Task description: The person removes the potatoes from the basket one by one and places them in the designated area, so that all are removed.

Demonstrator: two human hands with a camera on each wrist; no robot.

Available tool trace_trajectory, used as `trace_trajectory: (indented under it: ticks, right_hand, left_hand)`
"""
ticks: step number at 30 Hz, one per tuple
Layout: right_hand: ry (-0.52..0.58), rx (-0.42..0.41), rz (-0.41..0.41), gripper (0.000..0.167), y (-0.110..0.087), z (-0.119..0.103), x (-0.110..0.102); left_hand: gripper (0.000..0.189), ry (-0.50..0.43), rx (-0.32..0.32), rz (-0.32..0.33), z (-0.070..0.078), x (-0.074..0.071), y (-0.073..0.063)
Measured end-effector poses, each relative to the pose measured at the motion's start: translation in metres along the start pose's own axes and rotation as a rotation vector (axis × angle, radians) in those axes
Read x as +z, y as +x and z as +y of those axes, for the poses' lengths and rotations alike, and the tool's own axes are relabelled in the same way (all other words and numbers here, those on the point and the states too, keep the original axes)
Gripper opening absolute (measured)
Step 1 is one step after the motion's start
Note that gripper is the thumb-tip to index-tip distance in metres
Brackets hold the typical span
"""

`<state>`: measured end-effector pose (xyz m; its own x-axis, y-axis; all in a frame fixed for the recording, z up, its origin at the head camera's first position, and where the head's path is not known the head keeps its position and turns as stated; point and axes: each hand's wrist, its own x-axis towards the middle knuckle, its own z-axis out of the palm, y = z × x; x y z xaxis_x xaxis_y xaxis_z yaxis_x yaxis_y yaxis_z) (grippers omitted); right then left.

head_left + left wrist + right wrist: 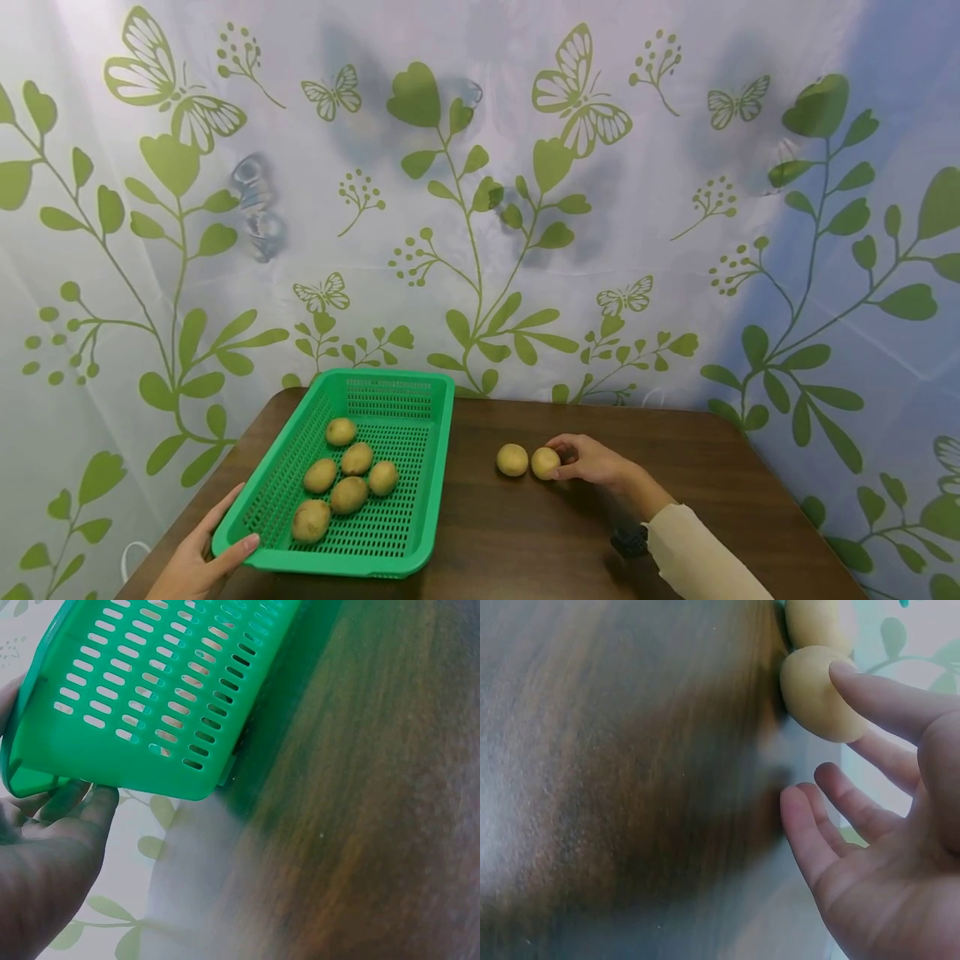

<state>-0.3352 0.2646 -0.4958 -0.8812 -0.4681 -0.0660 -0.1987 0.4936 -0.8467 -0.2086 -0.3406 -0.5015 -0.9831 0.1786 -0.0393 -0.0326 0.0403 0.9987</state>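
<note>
My right hand (592,462) pinches a potato (545,463) between thumb and forefinger; in the right wrist view the other fingers spread loosely below it. A second potato (512,460) lies just to its left on the table. Over on the left, a green plastic basket (431,500) with slotted walls contains several potatoes (348,495), most of them grouped in its middle and near part. My left hand (201,557) grips the basket's near left corner, thumb over the rim. From the left wrist view, its fingers (97,806) reach under the rim outside the slotted wall.
The dark brown wooden table (510,542) stands against a white curtain (480,208) printed with green leaves and butterflies. A small black object (630,542) shows by the right wrist, at the edge of the pale sleeve (697,550).
</note>
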Motion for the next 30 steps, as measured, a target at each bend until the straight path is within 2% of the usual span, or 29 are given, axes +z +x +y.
trace_trajectory:
  ticks: [7,14,18,23,30]
  right_hand:
    - [0.044,0.001,-0.001,0.046,-0.004,-0.010,-0.004]
    - [0.042,-0.009,-0.034,0.050,0.000,-0.021,-0.007]
    - [-0.022,-0.034,-0.048,0.047,0.002,-0.028,-0.010]
    - [-0.085,-0.027,-0.027,0.046,0.005,-0.037,-0.012]
    - [-0.097,-0.020,-0.060,0.048,0.007,-0.050,-0.017]
  left_hand:
    - [0.081,-0.026,0.003,0.003,-0.001,0.000,-0.001]
    - [0.082,-0.066,0.027,-0.036,-0.002,-0.001,0.000]
    - [0.084,-0.044,0.003,-0.026,-0.001,-0.001,-0.001]
    - [0.085,-0.028,-0.003,-0.020,0.000,-0.001,-0.001]
    - [0.085,0.116,-0.045,0.017,0.000,-0.001,0.001]
